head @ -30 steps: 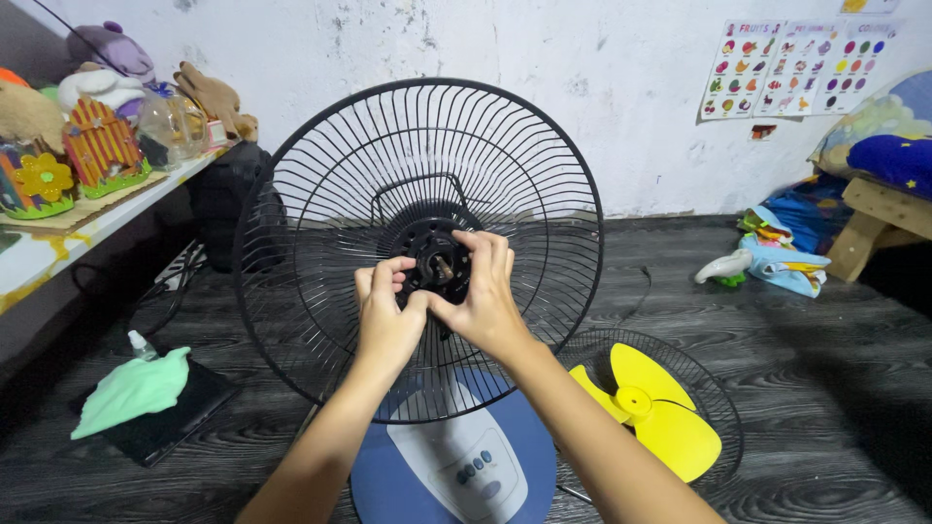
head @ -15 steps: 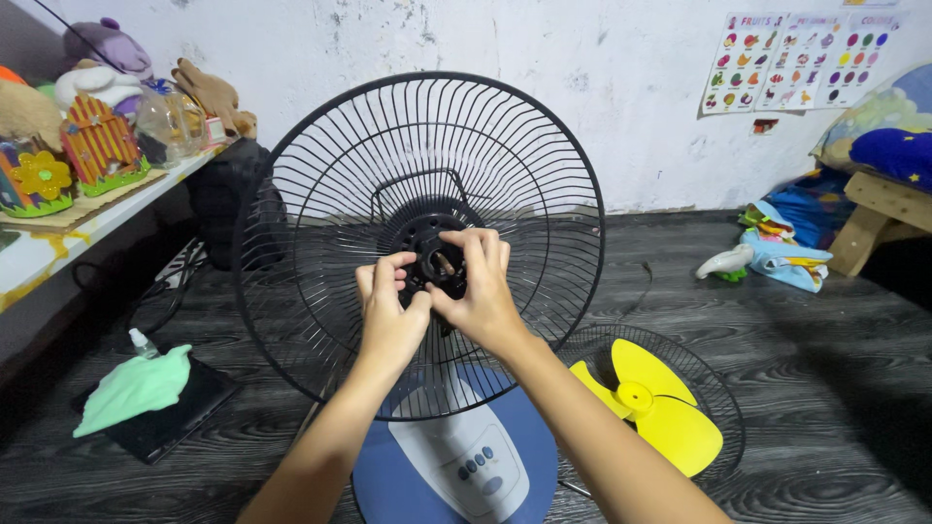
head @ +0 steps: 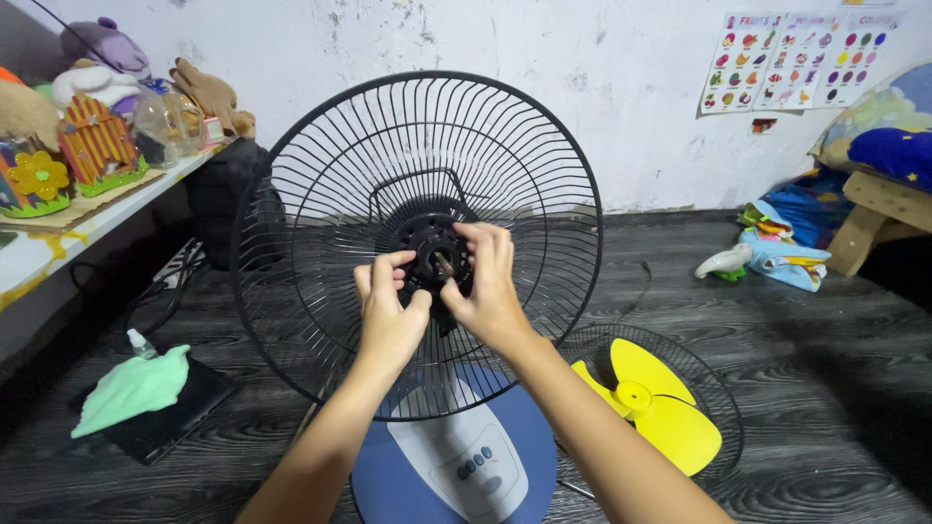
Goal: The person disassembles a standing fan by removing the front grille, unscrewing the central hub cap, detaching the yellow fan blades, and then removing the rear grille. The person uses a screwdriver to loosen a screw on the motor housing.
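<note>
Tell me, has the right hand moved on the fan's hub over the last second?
Yes. The right hand has shifted slightly up and around the black hub, its fingertips now nearer the top of the hub; the guard barely moved.

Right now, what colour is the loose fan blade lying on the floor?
Yellow; the fan blade shows best in the head view.

Your hands work at a black wire fan guard point(head: 330, 175) with thin black spokes spreading out from a black round hub point(head: 427, 254). At 6 o'clock you see the fan base point(head: 529, 456), blue, with a pale grey-white control panel point(head: 449, 456) carrying small blue buttons. At 4 o'clock the fan blade point(head: 649, 408) is bright yellow, lying in a second black guard point(head: 723, 412). At 8 o'clock a mint green cloth point(head: 131, 388) lies on a black flat thing. The floor point(head: 825, 388) is dark grey with wood-grain pattern. The wall point(head: 602, 87) is white, with grey stains.
</note>
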